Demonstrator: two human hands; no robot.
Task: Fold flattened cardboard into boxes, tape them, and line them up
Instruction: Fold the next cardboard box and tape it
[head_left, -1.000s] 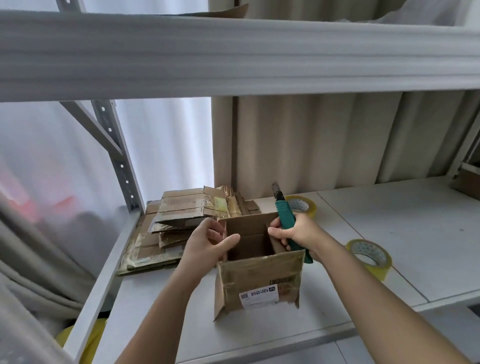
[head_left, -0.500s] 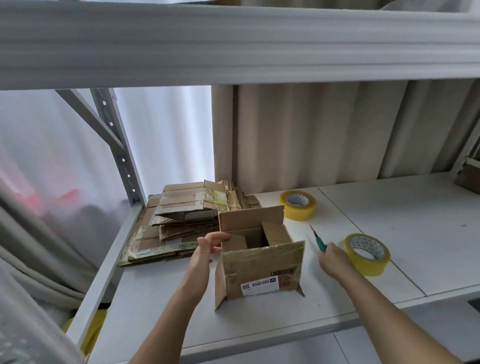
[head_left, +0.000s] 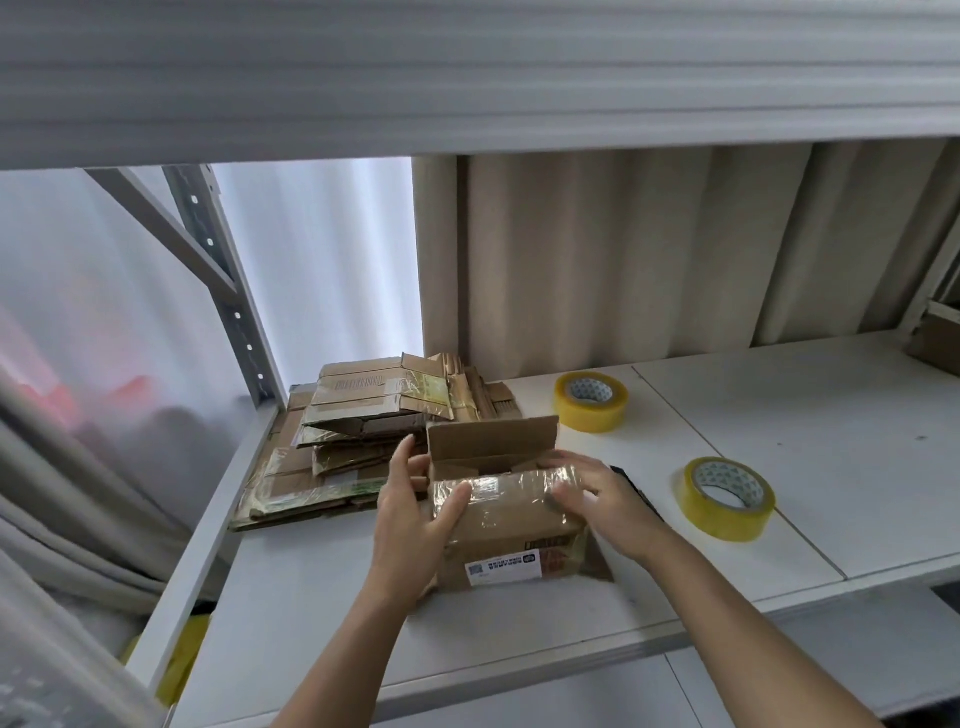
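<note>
Box (head_left: 511, 525): we see it near the shelf's (head_left: 519, 623) front edge, about mid-width, between both hands. Near flap folded down over the top, shiny tape on it. Far flap stands upright. White label on the front face.
Left hand (head_left: 415, 519): we see it holding the box's left side, thumb on the folded flap, fingers up along the left wall. Fingers partly curled round the corner.
Right hand (head_left: 605, 501): on the box's right top edge, fingers bent over the flap and pressing it down. Motion blur at the fingertips.
Flat stack (head_left: 363, 441): flattened cardboard piled toward the shelf's back-left corner, just behind and left of the box, pieces lying askew.
Far tape (head_left: 590, 401): yellow roll lying flat near the back edge, right of the stack, apart from the box.
Near tape (head_left: 725, 499): yellow roll lying flat, right of the box, nearer the front edge.
Cutter (head_left: 636, 491): dark tip shows on the shelf behind the right hand, between box and near tape; we cannot tell more, mostly hidden.
</note>
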